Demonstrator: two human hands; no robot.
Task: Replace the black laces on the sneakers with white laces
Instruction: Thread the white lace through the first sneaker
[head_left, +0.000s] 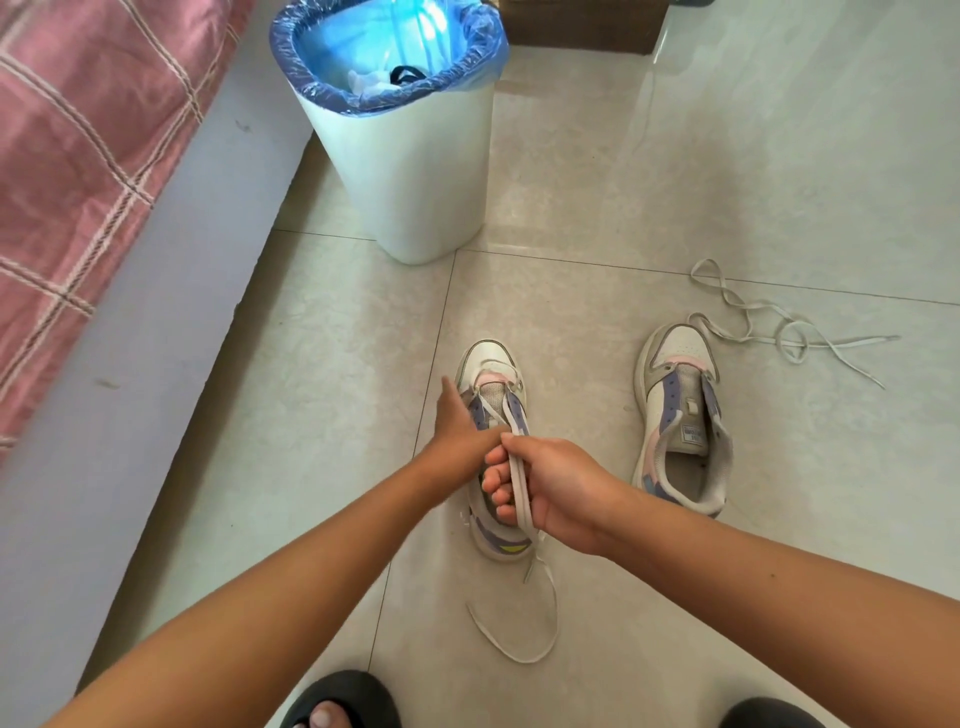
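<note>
At frame centre the right hand (558, 491) curls its fingers round the limp, flat white lace (519, 488), best pinched near its tip, while the left hand (460, 428) steadies the sneaker (491, 364), its fingers hidden.

- Two sneakers sit on the floor (727, 156): left sneaker (491, 364) under both hands, right sneaker (675, 364) beside it.
- Loose lace (769, 317) lies right of that shoe.
- Bin (410, 171) stands behind the sneakers, bed (78, 156) to its left.

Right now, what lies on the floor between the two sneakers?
Nothing: in the head view, only bare floor tile separates the left sneaker from the unlaced right sneaker. The loose white lace lies beyond the right sneaker's toe.
</note>
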